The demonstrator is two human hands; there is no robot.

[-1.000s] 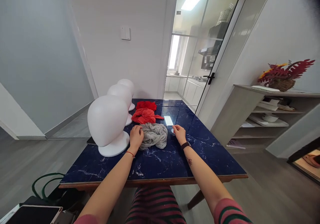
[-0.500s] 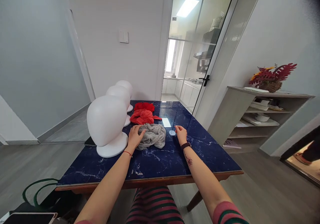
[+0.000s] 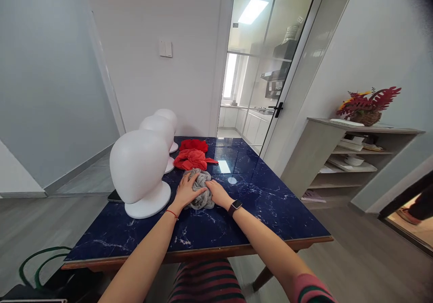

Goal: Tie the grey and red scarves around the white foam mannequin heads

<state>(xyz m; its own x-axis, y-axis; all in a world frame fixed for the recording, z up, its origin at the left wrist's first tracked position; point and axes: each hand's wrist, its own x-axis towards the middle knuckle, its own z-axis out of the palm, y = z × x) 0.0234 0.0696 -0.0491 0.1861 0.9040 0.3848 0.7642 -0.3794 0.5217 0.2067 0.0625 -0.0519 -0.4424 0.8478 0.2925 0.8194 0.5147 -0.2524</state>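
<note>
A bunched, wrinkled grey scarf [image 3: 204, 200] lies on the dark blue marbled table [image 3: 270, 204], squeezed between both hands. On its left side, my left hand [image 3: 186, 191] grips it, with fingers bent over the top and the thumb across the front. My right hand [image 3: 219, 195] holds its right edge with curled fingers, the tips partly hidden in the folds. Just beyond lies a crumpled coral-red cloth [image 3: 192, 159], with a deeper red cloth [image 3: 193, 145] behind it. The nearest white foam head [image 3: 138, 167] stands upright left of my left hand.
Two more foam heads [image 3: 158, 127] stand in a row behind the nearest one. A dark flat object [image 3: 114, 196] lies partly hidden at the table's left edge. A glass door [image 3: 257, 68] is beyond the table, and a shelf unit [image 3: 294, 154] stands to the right.
My right hand has moved left from the bare table onto the scarf and taken hold of it. The scarf is now pressed into a narrower bundle, with my left hand further over it.
</note>
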